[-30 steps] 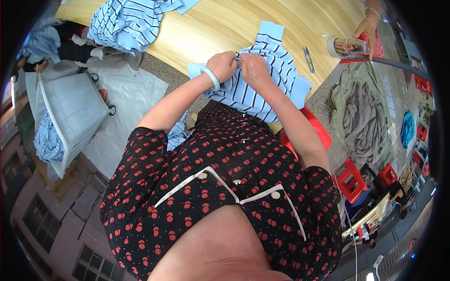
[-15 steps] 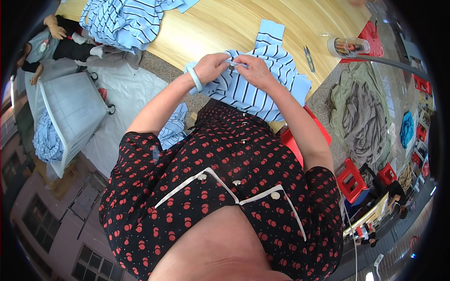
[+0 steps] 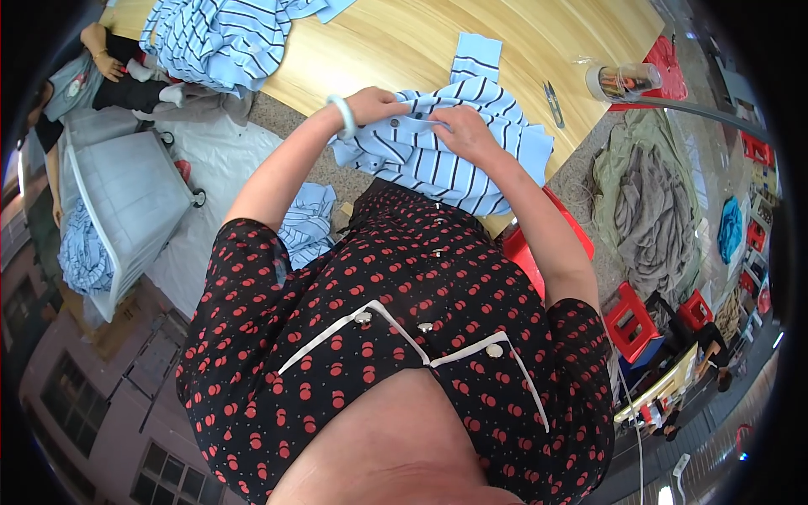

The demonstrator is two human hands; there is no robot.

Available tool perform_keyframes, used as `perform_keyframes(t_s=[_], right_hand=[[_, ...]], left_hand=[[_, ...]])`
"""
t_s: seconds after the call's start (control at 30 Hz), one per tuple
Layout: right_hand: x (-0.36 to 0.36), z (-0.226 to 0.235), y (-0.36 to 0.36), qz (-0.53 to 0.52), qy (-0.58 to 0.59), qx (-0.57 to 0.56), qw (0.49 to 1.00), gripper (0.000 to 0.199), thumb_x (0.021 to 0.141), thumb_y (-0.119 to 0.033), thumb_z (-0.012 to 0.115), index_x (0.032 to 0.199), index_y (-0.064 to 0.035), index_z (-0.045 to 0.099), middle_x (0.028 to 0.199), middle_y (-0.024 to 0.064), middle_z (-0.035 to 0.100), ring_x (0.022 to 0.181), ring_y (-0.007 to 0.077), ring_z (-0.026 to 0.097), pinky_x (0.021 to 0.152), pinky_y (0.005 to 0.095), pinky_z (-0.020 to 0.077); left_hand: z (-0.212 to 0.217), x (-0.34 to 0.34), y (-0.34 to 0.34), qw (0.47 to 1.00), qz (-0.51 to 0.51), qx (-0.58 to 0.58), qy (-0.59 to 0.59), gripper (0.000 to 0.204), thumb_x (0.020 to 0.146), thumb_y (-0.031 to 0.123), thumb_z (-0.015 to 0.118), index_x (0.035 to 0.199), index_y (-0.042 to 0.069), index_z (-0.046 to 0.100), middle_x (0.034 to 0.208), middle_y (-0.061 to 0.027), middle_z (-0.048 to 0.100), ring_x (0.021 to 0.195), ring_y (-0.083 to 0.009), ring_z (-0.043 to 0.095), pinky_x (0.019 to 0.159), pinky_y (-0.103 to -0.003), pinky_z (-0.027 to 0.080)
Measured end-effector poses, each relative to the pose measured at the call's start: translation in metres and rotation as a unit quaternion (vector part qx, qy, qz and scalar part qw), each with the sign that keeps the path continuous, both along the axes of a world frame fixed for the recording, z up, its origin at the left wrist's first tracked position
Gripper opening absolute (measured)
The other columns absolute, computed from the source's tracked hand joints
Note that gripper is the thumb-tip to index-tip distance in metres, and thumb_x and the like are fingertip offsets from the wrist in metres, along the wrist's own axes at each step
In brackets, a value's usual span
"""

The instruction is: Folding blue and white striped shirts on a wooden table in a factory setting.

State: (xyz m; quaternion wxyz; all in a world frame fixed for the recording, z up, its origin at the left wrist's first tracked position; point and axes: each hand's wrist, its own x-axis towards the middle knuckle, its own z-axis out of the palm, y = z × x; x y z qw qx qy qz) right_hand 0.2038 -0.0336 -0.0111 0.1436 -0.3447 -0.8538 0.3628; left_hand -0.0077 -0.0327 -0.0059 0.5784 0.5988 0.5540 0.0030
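Note:
A light blue shirt with dark stripes lies over the near edge of the table and hangs toward my lap. On its plain blue button band two dark buttons show between my hands. My left hand, with a pale bangle at the wrist, pinches the band at its left part. Further right, my right hand grips the edge of the band with its fingers closed. One sleeve of the shirt stretches away over the tabletop, its plain cuff lying flat.
Small thread snips and a clear plastic jar lie on the wooden table at right. More striped shirts are heaped at far left. A grey wheeled bin stands left, near another person. A red stool is beside me.
My hands have moved apart along the band, the left one up and leftward, the right slightly right and down. Two buttons now show between them. The person at left has lowered an arm toward the bin.

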Motion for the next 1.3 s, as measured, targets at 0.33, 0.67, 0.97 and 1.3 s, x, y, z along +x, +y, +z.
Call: perform_keyframes(t_s=[0.33, 0.67, 0.97, 1.3], right_hand=[[-0.005, 0.004, -0.005, 0.013, -0.026, 0.024, 0.999, 0.011, 0.07, -0.014, 0.052, 0.072, -0.0057, 0.059, 0.063, 0.0113, 0.056, 0.064, 0.0273, 0.054, 0.062, 0.0388, 0.0399], [-0.011, 0.008, -0.007, -0.07, 0.043, 0.058, 0.995, 0.009, 0.07, -0.005, 0.047, 0.072, -0.0002, 0.054, 0.068, 0.0158, 0.053, 0.066, 0.0316, 0.051, 0.062, 0.0399, 0.0402], [-0.01, 0.009, -0.014, -0.113, -0.004, -0.011, 0.994, 0.01, 0.067, -0.005, 0.046, 0.072, -0.0002, 0.052, 0.07, 0.0165, 0.053, 0.066, 0.0324, 0.052, 0.059, 0.0407, 0.0417], [-0.011, 0.032, -0.005, -0.212, 0.077, -0.052, 0.973, 0.014, 0.066, -0.007, 0.05, 0.078, -0.0028, 0.056, 0.071, 0.0129, 0.057, 0.067, 0.0284, 0.056, 0.059, 0.0355, 0.0441]], left_hand=[[-0.035, 0.037, 0.013, 0.966, -0.152, 0.155, 0.141, 0.033, 0.063, 0.031, 0.061, 0.081, 0.003, 0.061, 0.078, -0.0177, 0.059, 0.076, -0.0301, 0.056, 0.068, -0.034, 0.044], [-0.018, 0.036, 0.005, 0.976, -0.01, 0.2, 0.081, 0.023, 0.065, 0.025, 0.06, 0.075, 0.005, 0.059, 0.071, -0.0165, 0.057, 0.068, -0.0307, 0.055, 0.062, -0.034, 0.044], [-0.026, 0.039, 0.002, 0.97, -0.072, 0.207, 0.103, 0.024, 0.066, 0.026, 0.056, 0.074, 0.004, 0.06, 0.075, -0.0184, 0.058, 0.074, -0.0327, 0.055, 0.067, -0.036, 0.044], [0.01, 0.043, 0.009, 0.987, 0.151, 0.034, -0.05, 0.018, 0.072, 0.019, 0.054, 0.067, 0.002, 0.057, 0.052, 0.0023, 0.046, 0.047, -0.0044, 0.037, 0.042, -0.021, 0.031]])
